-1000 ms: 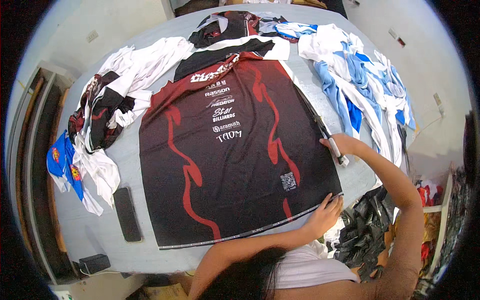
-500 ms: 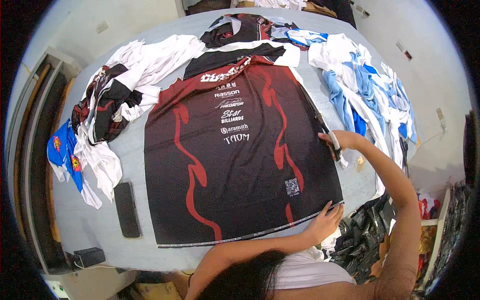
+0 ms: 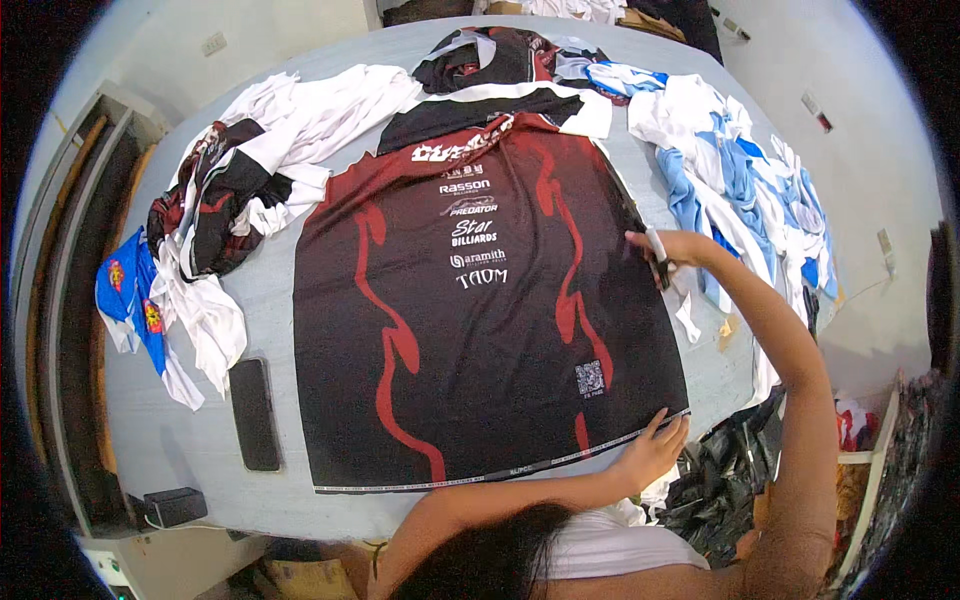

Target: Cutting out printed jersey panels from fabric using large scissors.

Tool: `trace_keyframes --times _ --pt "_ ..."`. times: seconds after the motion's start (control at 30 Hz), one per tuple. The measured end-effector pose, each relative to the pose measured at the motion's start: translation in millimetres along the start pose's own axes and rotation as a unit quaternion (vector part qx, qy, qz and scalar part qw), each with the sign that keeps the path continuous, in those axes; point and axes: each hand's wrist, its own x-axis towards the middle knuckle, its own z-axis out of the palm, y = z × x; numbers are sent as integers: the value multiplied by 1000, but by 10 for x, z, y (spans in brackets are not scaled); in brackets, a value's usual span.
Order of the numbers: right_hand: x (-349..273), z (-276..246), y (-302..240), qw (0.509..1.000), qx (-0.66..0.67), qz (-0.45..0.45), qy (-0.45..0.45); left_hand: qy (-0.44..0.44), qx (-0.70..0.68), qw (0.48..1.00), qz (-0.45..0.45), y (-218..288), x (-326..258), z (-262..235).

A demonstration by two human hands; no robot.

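Observation:
A black jersey panel (image 3: 480, 340) with red shoulders, wavy red stripes and white print lies spread flat in front of me. My left hand (image 3: 654, 456) rests on its lower right corner, fingers apart over the hem. At the panel's right edge, my right hand (image 3: 684, 248) is closed round the pale handle of dark-bladed scissors (image 3: 657, 258). The blades run along the fabric edge and are hard to make out against the black cloth. A narrow white offcut (image 3: 687, 318) lies just below the right hand.
White and black-red garments (image 3: 215, 210) are heaped at the left, with a blue piece (image 3: 130, 290) beside them. White and light-blue cloth (image 3: 735, 170) lies right. A phone (image 3: 255, 414) and a small black box (image 3: 175, 507) sit left. Black plastic (image 3: 715, 480) hangs below the table's right side.
My right hand has moved up along the panel's right edge with the scissors, farther from me. The white offcut now shows below it. My left hand stays at the corner.

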Motion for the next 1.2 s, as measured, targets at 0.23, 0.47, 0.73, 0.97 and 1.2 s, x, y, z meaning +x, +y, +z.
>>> trace_keyframes --times 0.23,0.47,0.73,0.97,1.2 --pt "14 -53 -113 999 -46 7 -20 6 -6 1000 5 5 -6 14" --pt "190 -121 -221 994 -107 19 20 3 23 1000 4 10 -26 41" --pt "-196 -78 245 991 -10 -134 -22 -118 -229 966 11 -682 407 -323" --pt "-788 176 950 991 1 -111 -74 -17 -148 989 7 -886 6 -233" --pt "-1574 681 1627 995 36 -75 -50 -265 -485 832 -56 -248 -70 -582"
